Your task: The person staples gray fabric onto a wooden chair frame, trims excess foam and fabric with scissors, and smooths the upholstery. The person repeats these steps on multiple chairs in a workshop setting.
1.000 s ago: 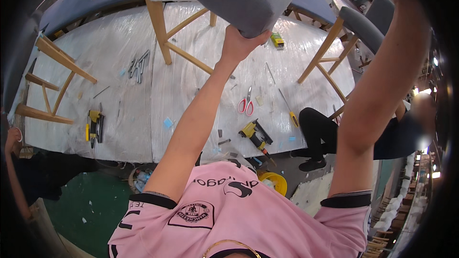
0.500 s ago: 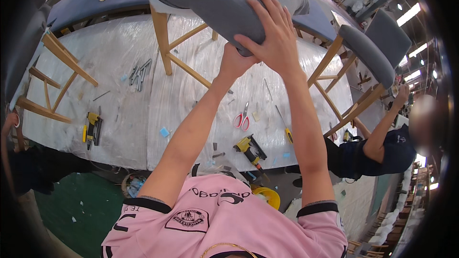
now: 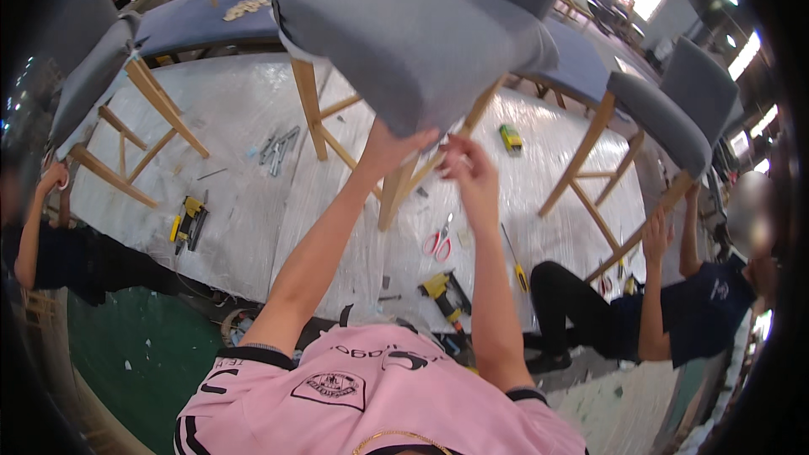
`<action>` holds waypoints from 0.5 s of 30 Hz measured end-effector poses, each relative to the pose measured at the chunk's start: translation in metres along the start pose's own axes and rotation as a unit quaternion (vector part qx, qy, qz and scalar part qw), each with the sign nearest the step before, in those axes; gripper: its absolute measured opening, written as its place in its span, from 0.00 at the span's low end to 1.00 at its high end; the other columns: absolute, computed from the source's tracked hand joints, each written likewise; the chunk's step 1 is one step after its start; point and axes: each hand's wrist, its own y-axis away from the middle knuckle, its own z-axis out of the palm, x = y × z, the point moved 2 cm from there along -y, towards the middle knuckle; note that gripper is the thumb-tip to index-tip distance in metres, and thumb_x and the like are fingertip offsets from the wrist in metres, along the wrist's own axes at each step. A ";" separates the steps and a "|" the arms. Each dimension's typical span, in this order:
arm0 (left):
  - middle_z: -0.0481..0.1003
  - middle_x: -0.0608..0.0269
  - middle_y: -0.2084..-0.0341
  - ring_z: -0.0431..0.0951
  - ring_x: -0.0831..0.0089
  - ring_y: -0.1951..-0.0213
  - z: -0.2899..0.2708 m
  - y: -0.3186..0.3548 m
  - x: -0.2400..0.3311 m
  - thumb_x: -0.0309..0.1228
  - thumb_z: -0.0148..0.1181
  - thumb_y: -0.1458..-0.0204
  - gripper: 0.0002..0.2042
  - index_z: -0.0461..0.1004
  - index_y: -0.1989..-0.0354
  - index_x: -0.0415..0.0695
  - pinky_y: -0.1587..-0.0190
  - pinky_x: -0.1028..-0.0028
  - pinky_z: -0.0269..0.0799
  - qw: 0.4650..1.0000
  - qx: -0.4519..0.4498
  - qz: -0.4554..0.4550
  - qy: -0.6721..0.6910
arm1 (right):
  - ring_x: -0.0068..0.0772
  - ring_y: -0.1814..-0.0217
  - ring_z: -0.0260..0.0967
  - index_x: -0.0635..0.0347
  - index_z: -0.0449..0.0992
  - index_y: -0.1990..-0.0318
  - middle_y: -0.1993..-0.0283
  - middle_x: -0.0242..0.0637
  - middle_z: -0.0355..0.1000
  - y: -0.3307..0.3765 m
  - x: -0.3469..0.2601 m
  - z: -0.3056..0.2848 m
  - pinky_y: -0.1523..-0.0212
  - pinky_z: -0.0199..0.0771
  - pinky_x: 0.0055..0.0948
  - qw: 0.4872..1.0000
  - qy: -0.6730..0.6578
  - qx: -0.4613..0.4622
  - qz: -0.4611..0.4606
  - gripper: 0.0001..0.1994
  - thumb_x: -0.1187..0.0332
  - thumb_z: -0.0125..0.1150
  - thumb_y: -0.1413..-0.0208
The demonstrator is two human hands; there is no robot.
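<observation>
on the worktop (image 3: 240,211) we have a chair (image 3: 404,34) at twelve o'clock; our left hand (image 3: 389,152) grips its near seat corner, our right hand (image 3: 468,175) curls beside it, hold unclear; scissors (image 3: 440,243) lie between four and five.

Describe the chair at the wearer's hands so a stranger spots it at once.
Find the plastic-covered table; at its middle is a grey padded chair with light wooden legs. Unlike the left chair and right chair, it has the wearer's left hand at its near seat corner, the right hand close by.
</observation>
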 end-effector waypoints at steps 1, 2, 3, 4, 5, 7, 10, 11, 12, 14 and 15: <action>0.76 0.49 0.48 0.76 0.62 0.44 0.003 0.004 0.004 0.43 0.81 0.58 0.42 0.67 0.38 0.33 0.40 0.66 0.70 1.000 0.003 0.003 0.014 | 0.27 0.57 0.75 0.66 0.68 0.40 0.48 0.40 0.74 -0.002 -0.004 0.006 0.60 0.77 0.26 1.000 0.017 0.001 -0.011 0.27 0.63 0.70 0.42; 0.76 0.49 0.49 0.76 0.63 0.44 0.001 0.017 0.008 0.44 0.81 0.59 0.42 0.67 0.38 0.34 0.41 0.66 0.71 1.000 0.006 -0.004 0.023 | 0.26 0.58 0.74 0.66 0.65 0.39 0.46 0.41 0.72 0.004 -0.008 0.017 0.62 0.77 0.26 0.999 0.029 0.003 -0.013 0.31 0.63 0.74 0.46; 0.76 0.50 0.50 0.76 0.64 0.45 -0.004 0.033 0.017 0.45 0.82 0.60 0.43 0.67 0.39 0.34 0.42 0.66 0.71 0.999 0.015 -0.016 0.034 | 0.26 0.58 0.73 0.66 0.62 0.38 0.44 0.42 0.70 0.015 -0.009 0.028 0.63 0.77 0.26 0.999 0.044 0.001 -0.007 0.36 0.64 0.77 0.49; 0.76 0.51 0.50 0.76 0.65 0.46 -0.008 0.041 0.023 0.46 0.82 0.60 0.43 0.68 0.39 0.34 0.43 0.66 0.72 0.996 -0.002 -0.075 0.037 | 0.26 0.58 0.72 0.65 0.61 0.39 0.44 0.42 0.69 0.019 -0.004 0.036 0.64 0.77 0.26 0.999 0.029 0.014 0.009 0.37 0.64 0.79 0.52; 0.76 0.51 0.51 0.76 0.66 0.47 -0.010 0.041 0.037 0.46 0.82 0.61 0.43 0.68 0.40 0.35 0.44 0.66 0.73 0.991 -0.013 -0.125 0.042 | 0.25 0.58 0.72 0.64 0.59 0.40 0.44 0.42 0.67 0.015 -0.002 0.043 0.66 0.76 0.27 1.000 0.017 0.019 0.017 0.39 0.64 0.80 0.54; 0.77 0.52 0.53 0.78 0.69 0.51 -0.018 0.036 0.057 0.50 0.81 0.60 0.43 0.68 0.41 0.34 0.50 0.69 0.75 0.969 -0.072 -0.238 -0.008 | 0.24 0.65 0.69 0.63 0.64 0.52 0.56 0.37 0.68 0.017 -0.001 0.055 0.70 0.74 0.27 0.997 -0.008 0.075 -0.017 0.31 0.63 0.81 0.56; 0.77 0.51 0.54 0.79 0.67 0.56 -0.009 0.050 0.069 0.55 0.78 0.59 0.45 0.68 0.42 0.31 0.52 0.69 0.74 0.978 -0.003 -0.206 -0.033 | 0.26 0.72 0.71 0.66 0.73 0.64 0.69 0.35 0.74 0.018 0.008 0.054 0.72 0.73 0.27 0.993 0.119 -0.011 -0.026 0.22 0.60 0.80 0.53; 0.76 0.48 0.52 0.78 0.63 0.52 -0.008 0.054 0.072 0.56 0.77 0.58 0.47 0.67 0.40 0.30 0.48 0.68 0.72 0.974 -0.006 -0.219 -0.048 | 0.27 0.75 0.72 0.66 0.74 0.68 0.73 0.35 0.74 0.019 0.009 0.054 0.72 0.72 0.28 0.992 0.121 -0.018 -0.028 0.21 0.59 0.79 0.52; 0.74 0.45 0.49 0.77 0.60 0.48 -0.009 0.056 0.075 0.57 0.76 0.58 0.48 0.65 0.38 0.29 0.44 0.66 0.70 0.970 -0.010 -0.233 -0.062 | 0.28 0.77 0.72 0.66 0.76 0.72 0.77 0.36 0.74 0.018 0.010 0.055 0.73 0.72 0.28 0.992 0.124 -0.024 -0.029 0.20 0.59 0.78 0.51; 0.74 0.43 0.49 0.76 0.58 0.46 -0.009 0.059 0.082 0.59 0.74 0.57 0.49 0.66 0.39 0.27 0.41 0.65 0.69 0.961 -0.016 -0.257 -0.098 | 0.31 0.79 0.74 0.67 0.78 0.75 0.81 0.38 0.75 0.017 0.009 0.055 0.73 0.71 0.29 0.988 0.141 -0.040 -0.042 0.19 0.59 0.76 0.49; 0.76 0.44 0.51 0.77 0.59 0.48 -0.009 0.060 0.086 0.59 0.73 0.56 0.47 0.68 0.41 0.27 0.42 0.66 0.69 0.956 -0.020 -0.266 -0.119 | 0.32 0.79 0.75 0.67 0.79 0.75 0.80 0.40 0.76 0.017 0.004 0.053 0.73 0.71 0.30 0.985 0.155 -0.050 -0.053 0.18 0.59 0.76 0.48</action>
